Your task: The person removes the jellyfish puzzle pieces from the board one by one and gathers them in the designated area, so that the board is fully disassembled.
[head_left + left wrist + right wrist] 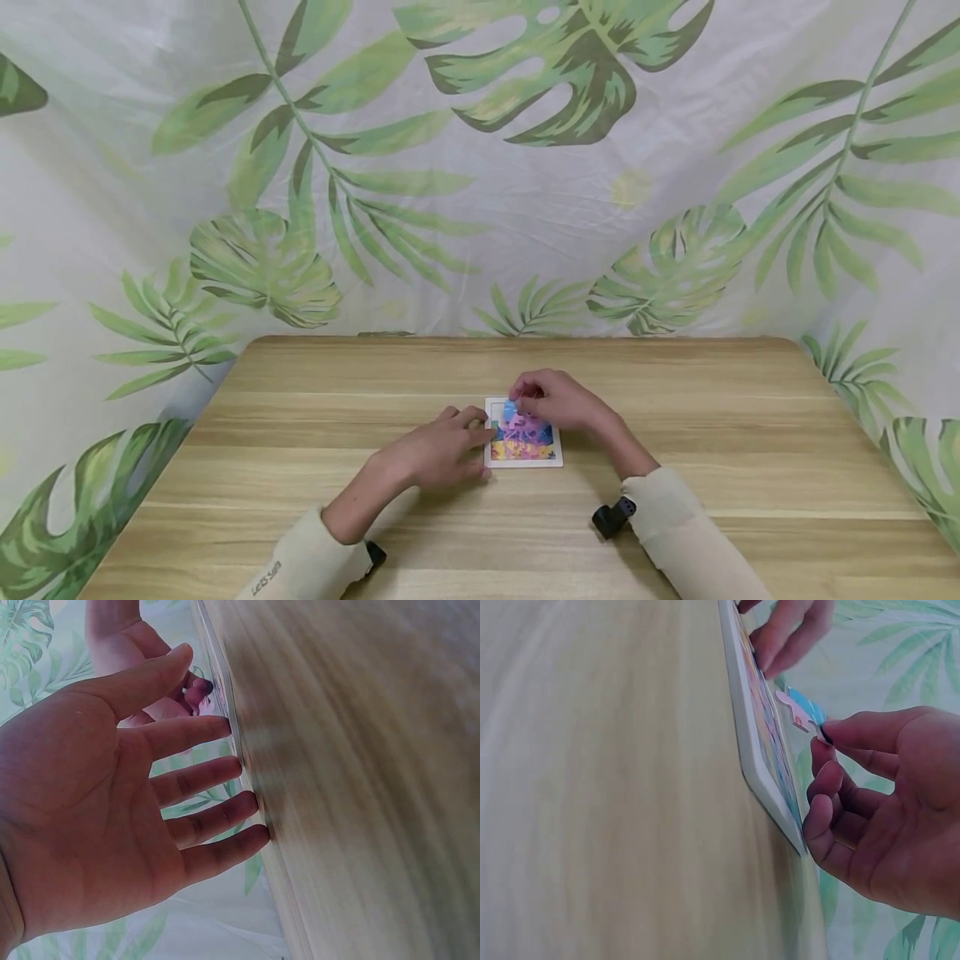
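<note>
A small square jigsaw board (525,464) with a white border and a pink, blue and yellow picture lies flat on the table. Above its upper part, my right hand (564,402) pinches a puzzle piece (801,714) between thumb and forefinger. Pink and blue show on that piece, and it stands tilted over the board in the right wrist view. At the board's left side, my left hand (441,450) rests with fingers spread, fingertips along the edge and one finger over the picture. A pale unfilled patch shows at the picture's upper left.
The wooden table (337,375) extends around the board on every side. Behind it hangs a pale cloth (540,225) printed with green leaves. A black wrist-worn device (613,518) sits at the right cuff.
</note>
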{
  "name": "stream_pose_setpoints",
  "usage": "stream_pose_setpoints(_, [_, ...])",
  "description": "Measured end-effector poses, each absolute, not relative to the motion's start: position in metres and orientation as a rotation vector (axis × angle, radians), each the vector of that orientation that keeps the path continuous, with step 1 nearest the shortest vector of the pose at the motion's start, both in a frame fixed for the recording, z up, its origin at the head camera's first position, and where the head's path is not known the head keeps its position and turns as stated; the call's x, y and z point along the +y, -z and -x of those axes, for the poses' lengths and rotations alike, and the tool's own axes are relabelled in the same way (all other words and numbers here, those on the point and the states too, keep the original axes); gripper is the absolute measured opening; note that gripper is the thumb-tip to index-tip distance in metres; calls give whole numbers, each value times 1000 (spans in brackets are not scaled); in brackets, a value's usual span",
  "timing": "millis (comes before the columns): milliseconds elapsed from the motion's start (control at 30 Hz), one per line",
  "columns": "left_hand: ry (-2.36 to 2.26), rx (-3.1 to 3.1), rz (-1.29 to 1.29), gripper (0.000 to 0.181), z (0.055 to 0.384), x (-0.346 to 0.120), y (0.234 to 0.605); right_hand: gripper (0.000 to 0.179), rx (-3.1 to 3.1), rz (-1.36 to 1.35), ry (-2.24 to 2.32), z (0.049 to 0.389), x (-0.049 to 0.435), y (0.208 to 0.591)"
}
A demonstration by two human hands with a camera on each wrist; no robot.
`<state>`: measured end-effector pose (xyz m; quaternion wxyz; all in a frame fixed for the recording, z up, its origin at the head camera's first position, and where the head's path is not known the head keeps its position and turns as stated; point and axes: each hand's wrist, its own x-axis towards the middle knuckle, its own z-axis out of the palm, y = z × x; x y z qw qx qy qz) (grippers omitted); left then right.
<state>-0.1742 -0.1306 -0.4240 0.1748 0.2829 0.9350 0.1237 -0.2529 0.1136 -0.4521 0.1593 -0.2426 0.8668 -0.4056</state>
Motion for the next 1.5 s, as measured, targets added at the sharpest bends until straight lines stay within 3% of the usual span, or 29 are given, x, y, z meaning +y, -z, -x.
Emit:
stream_pose_setpoints(900, [-325,2657,-799,60,174,-129,425,14,2554,648,1122,254,197,451])
stream_pose_setpoints(1500, [-323,2655,-806,60,173,-129,426,16,2604,652,1030,265,199,458])
